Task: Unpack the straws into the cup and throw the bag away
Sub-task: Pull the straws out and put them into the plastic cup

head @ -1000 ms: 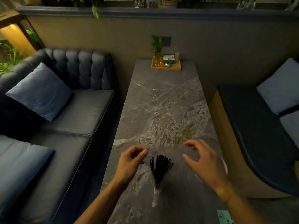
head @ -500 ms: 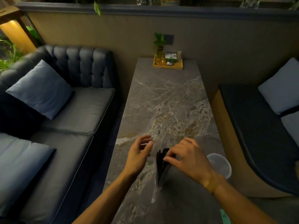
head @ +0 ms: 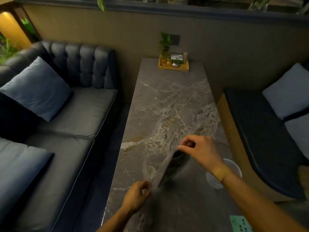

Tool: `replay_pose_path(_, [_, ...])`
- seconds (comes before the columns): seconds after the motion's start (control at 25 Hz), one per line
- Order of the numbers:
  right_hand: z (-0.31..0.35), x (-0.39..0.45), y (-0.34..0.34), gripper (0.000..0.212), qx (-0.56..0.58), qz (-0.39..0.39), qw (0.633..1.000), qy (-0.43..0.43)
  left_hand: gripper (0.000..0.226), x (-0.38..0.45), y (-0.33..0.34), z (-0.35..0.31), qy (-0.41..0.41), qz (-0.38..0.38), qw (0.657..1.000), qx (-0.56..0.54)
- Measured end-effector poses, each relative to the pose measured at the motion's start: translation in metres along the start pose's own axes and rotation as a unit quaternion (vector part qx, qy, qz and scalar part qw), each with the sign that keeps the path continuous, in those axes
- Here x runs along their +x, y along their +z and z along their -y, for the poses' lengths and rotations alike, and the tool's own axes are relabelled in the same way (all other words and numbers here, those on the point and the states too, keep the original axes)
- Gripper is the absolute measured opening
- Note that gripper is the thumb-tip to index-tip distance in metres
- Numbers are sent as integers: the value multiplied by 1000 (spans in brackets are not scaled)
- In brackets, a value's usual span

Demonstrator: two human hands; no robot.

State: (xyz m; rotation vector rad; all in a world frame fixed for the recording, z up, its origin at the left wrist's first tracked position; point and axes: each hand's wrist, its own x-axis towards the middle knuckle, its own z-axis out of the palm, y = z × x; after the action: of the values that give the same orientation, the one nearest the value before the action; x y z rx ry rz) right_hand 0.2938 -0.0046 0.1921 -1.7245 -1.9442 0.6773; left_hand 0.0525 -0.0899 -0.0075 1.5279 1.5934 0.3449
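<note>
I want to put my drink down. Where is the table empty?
The marble table lies bare from the wooden tray at the far end down to the hands. It is crowded near you: bag of straws, both hands, plastic cup.

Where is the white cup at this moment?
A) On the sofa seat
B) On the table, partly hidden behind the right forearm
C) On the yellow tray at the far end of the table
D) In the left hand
B: the cup stands on the table by its right edge, with the right wrist crossing over it, while both hands hold the bag of straws.
</note>
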Motion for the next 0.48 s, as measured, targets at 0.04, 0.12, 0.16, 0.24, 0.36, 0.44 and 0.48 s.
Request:
replay_pose_path(0.04, [-3,2,-3,12,-3,-3,1000,2,14,5,-3,-1,8,-26,1000,9])
replay_pose_path(0.12, [-10,7,-11,8,-6,-13,1000,14,15,12,-11,-3,23,-65,998,7])
replay_pose_path(0.16, [-16,9,-16,6,-3,-19,999,29,13,16,-15,-4,28,-73,997,-3])
replay_pose_path(0.24, [-28,13,-26,4,29,-28,997,62,8,21,-22,-6,27,-81,996,-35])
replay_pose_path(0.36, [-43,10,-39,3,122,-34,987,94,6,24,-29,-9,25,-90,992,-90])
replay_pose_path(0.44, [-51,4,-47,5,163,-44,981,98,7,24,-34,-14,33,-117,986,-117])
replay_pose_path(0.48, [-55,1,-51,5,187,-48,976,103,8,23,-38,-19,39,-131,982,-131])
